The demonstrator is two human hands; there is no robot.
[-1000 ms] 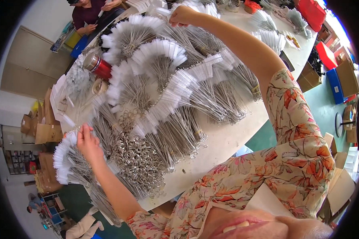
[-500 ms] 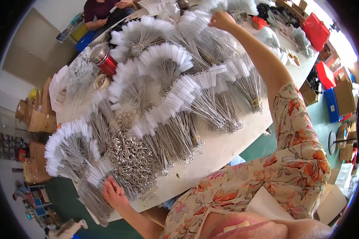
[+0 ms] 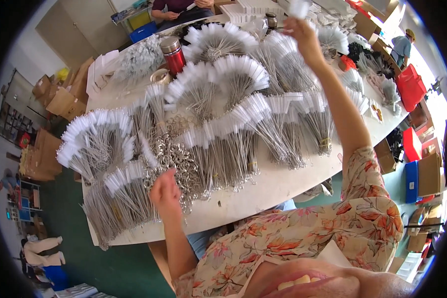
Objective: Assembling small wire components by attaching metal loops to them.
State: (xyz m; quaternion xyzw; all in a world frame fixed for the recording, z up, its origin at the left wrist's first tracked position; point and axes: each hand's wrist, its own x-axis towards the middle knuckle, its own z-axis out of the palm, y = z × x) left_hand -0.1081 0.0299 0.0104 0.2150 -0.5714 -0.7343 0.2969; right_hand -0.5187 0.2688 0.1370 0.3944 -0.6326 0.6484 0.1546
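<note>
My left hand (image 3: 166, 194) is closed, fingertips together, over the near edge of a heap of silver metal rings (image 3: 179, 161). Whatever it pinches, if anything, is too small to make out. Just left of it lie thin wire-stemmed brushes with white bristles (image 3: 124, 178), their stems toward me. My right hand (image 3: 303, 34) is raised at the table's far side, its fingers closed. A blurred white-bristled brush (image 3: 299, 9) sticks up from those fingers. Below that hand, more brushes (image 3: 285, 52) stand fanned in bundles, partly covered by my forearm.
Bundled brushes (image 3: 218, 39) cover much of the white table (image 3: 243, 206). A red flask (image 3: 173, 57) and a tape roll (image 3: 160, 76) stand at the back left. Across the table sits another person (image 3: 184, 11). Cardboard boxes (image 3: 67, 102) and a red bag (image 3: 410, 88) lie around the sides.
The view has shifted. My right hand has risen from the far bundles with a white-bristled brush. My left hand has moved from the near-left brushes to the right, to the edge of the rings.
</note>
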